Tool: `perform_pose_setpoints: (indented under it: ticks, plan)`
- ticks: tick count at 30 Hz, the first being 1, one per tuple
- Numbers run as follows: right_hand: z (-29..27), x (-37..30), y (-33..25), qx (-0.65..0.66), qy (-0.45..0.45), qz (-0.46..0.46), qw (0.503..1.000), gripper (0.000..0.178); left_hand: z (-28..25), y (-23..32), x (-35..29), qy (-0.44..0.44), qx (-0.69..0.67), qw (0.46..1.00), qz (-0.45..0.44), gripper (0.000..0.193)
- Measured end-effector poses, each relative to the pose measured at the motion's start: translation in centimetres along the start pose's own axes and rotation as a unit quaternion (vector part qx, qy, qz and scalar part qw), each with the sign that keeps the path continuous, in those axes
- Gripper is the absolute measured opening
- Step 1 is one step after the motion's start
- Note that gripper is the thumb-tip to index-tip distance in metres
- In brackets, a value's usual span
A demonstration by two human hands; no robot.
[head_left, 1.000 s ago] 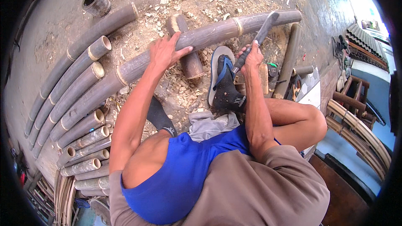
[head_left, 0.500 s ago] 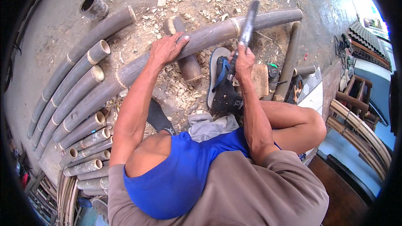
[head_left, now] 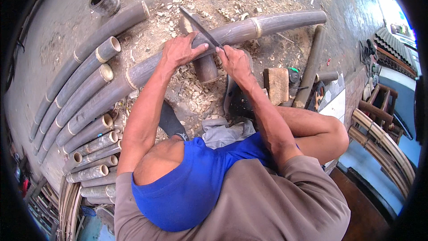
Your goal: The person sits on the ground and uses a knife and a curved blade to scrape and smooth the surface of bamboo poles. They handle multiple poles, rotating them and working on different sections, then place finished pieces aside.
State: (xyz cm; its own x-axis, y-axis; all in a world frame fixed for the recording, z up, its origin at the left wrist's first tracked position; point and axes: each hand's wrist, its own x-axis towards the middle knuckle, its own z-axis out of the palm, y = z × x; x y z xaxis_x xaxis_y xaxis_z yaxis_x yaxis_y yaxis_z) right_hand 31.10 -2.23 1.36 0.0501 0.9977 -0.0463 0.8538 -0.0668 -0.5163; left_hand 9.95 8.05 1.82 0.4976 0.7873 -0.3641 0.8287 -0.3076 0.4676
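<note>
A long, thick bamboo pole (head_left: 285,23) slants across in front of me, from the lower left to the upper right. My left hand (head_left: 183,50) grips it near its middle, thumb toward the right. My right hand (head_left: 236,64) is closed round the handle of a machete, most of the handle hidden in the fist. The dark machete blade (head_left: 200,27) points up and left, crossing over the pole just right of my left hand; whether its edge touches the pole I cannot tell. Under the pole lies a short, thick bamboo piece (head_left: 206,69).
Several long bamboo poles (head_left: 96,82) and shorter cut lengths (head_left: 96,172) lie at left. A bamboo cup-like piece (head_left: 104,2) stands far left. Wood chips (head_left: 196,93) litter the floor. At right are a wooden block (head_left: 276,85), a tape measure (head_left: 293,75) and another pole (head_left: 312,64).
My right hand has swung the machete left and down, from upright beside the pole to slanting across it. My left hand keeps its grip, with the thumb now spread more to the right.
</note>
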Motion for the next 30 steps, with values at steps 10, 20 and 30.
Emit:
perform_pose_setpoints:
  ticks: [10,20,30]
  plan:
    - [-2.9,4.0,0.3,-0.122,-0.071,-0.092,0.986,0.043,0.1,0.4,-0.3,0.041,-0.050,0.994,-0.088,0.087]
    - [-18.5,6.0,8.8,-0.144,-0.113,-0.108,0.977,0.052,2.2,-1.8,-3.6,0.167,0.050,0.983,0.053,0.093]
    - [-20.3,-12.6,23.8,-0.127,-0.027,0.202,0.971,0.052,3.8,-5.3,-7.7,0.169,0.154,0.973,0.041,0.098]
